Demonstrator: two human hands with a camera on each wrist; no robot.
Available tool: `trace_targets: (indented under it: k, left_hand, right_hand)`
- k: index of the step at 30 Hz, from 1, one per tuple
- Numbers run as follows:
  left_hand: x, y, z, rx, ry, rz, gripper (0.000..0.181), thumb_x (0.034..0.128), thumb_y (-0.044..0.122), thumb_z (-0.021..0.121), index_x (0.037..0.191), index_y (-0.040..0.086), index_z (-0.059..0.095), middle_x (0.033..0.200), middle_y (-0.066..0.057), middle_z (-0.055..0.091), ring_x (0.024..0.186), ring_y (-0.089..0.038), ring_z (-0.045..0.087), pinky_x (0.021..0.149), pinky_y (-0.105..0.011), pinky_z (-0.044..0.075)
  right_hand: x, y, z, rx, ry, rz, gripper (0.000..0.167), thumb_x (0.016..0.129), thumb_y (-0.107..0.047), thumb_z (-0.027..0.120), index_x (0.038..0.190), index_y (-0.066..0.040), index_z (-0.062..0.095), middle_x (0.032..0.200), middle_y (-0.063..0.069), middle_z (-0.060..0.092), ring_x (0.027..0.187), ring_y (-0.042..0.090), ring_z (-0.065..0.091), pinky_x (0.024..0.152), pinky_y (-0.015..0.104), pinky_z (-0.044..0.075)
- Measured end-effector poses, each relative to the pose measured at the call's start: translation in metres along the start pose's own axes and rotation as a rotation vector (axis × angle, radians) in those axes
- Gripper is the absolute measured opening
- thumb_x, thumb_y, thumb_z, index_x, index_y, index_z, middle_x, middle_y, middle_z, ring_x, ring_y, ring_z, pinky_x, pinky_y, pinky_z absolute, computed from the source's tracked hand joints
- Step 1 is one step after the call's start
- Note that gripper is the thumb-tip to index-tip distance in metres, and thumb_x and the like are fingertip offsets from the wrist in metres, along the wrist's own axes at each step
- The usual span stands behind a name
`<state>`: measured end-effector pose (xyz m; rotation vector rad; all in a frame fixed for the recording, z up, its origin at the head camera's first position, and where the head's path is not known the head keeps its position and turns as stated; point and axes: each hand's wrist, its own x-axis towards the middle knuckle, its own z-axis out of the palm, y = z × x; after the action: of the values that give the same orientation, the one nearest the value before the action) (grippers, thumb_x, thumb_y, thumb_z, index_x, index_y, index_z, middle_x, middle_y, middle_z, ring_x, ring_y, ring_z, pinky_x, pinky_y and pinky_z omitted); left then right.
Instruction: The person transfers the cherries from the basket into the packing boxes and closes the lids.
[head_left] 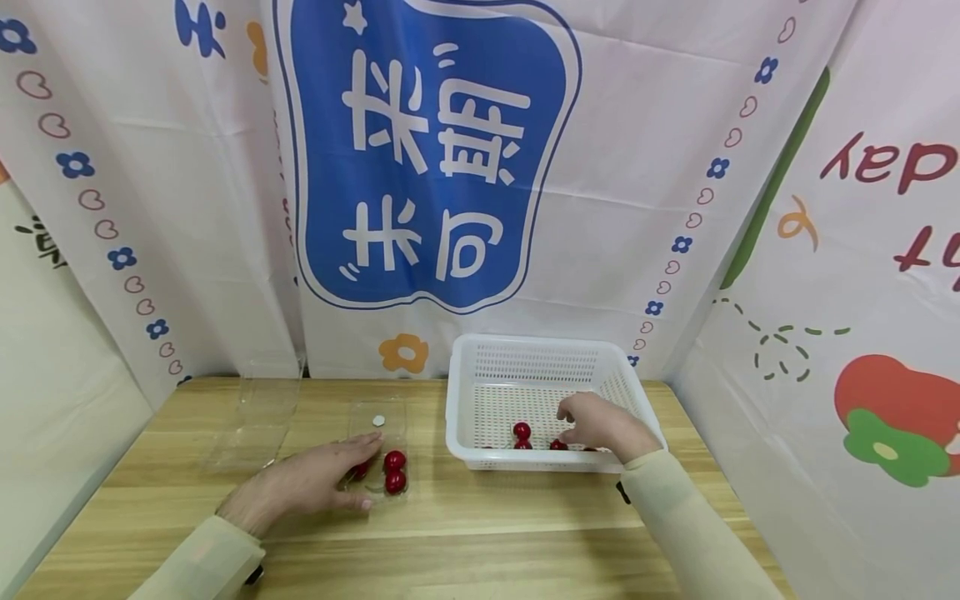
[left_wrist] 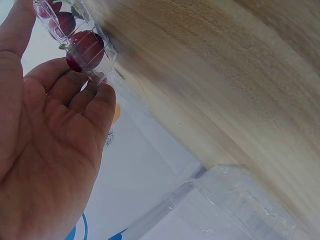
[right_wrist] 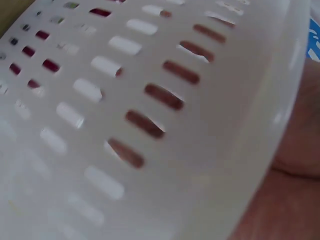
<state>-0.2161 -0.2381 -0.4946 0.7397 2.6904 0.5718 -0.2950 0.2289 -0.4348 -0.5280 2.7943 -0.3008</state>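
Observation:
My left hand (head_left: 318,479) holds the left side of a small clear plastic box (head_left: 402,429), with red cherries (head_left: 395,481) inside. In the left wrist view, the fingers (left_wrist: 102,102) bend with their tips against the box's end, close to a dark red cherry (left_wrist: 86,50). My right hand (head_left: 600,423) reaches over the near rim into a white perforated basket (head_left: 459,392). Its thumb and forefinger stand apart, just above a cherry (head_left: 558,444). In the right wrist view, the basket wall (right_wrist: 220,130) hides most of that hand, glimpsed through the slots.
Another clear plastic container (head_left: 258,417) stands with its lid raised at the back left of the wooden table (head_left: 480,533). More cherries (head_left: 522,431) lie on the basket floor, partly hidden by its near wall. A printed cloth (head_left: 615,150) hangs behind the table.

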Motion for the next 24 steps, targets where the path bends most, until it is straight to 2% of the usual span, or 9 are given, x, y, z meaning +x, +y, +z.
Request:
trace_targets:
  k: [4, 9, 18, 24]
  left_hand:
    - [0.000, 0.001, -0.001, -0.007, -0.001, -0.001, 0.106, 0.1008, 0.052, 0.090, 0.178, -0.003, 0.043, 0.190, -0.027, 0.036, 0.174, -0.055, 0.041, 0.142, -0.074, 0.036]
    - [0.000, 0.001, -0.001, -0.008, 0.002, 0.004, 0.106, 0.1009, 0.051, 0.090, 0.178, -0.004, 0.043, 0.189, -0.029, 0.037, 0.173, -0.056, 0.043, 0.141, -0.075, 0.037]
    - [-0.001, 0.000, 0.000, 0.004, 0.008, 0.010, 0.107, 0.1002, 0.052, 0.090, 0.178, -0.004, 0.043, 0.189, -0.028, 0.037, 0.172, -0.056, 0.043, 0.141, -0.075, 0.037]
    - [0.000, -0.001, 0.000, 0.003, 0.010, 0.016, 0.106, 0.1004, 0.051, 0.090, 0.177, -0.005, 0.043, 0.189, -0.029, 0.037, 0.172, -0.056, 0.043, 0.141, -0.075, 0.037]
  right_hand:
    - [-0.001, 0.007, -0.002, -0.002, -0.033, 0.014, 0.032, 0.100, -0.009, 0.089, 0.130, 0.002, 0.082, 0.127, 0.018, 0.083, 0.117, 0.032, 0.079, 0.108, 0.056, 0.070]
    - [-0.003, 0.014, -0.002, -0.002, -0.079, 0.070, 0.025, 0.104, -0.009, 0.087, 0.128, -0.003, 0.083, 0.122, 0.015, 0.082, 0.107, 0.025, 0.076, 0.100, 0.050, 0.070]
    - [0.001, 0.024, 0.001, -0.013, -0.126, 0.107, 0.019, 0.102, 0.000, 0.083, 0.120, -0.007, 0.084, 0.110, 0.009, 0.080, 0.099, 0.022, 0.070, 0.094, 0.045, 0.067]
    - [-0.001, 0.030, 0.006, -0.013, -0.140, 0.130, 0.020, 0.099, 0.004, 0.076, 0.112, -0.010, 0.084, 0.103, 0.005, 0.078, 0.092, 0.021, 0.067, 0.080, 0.034, 0.058]
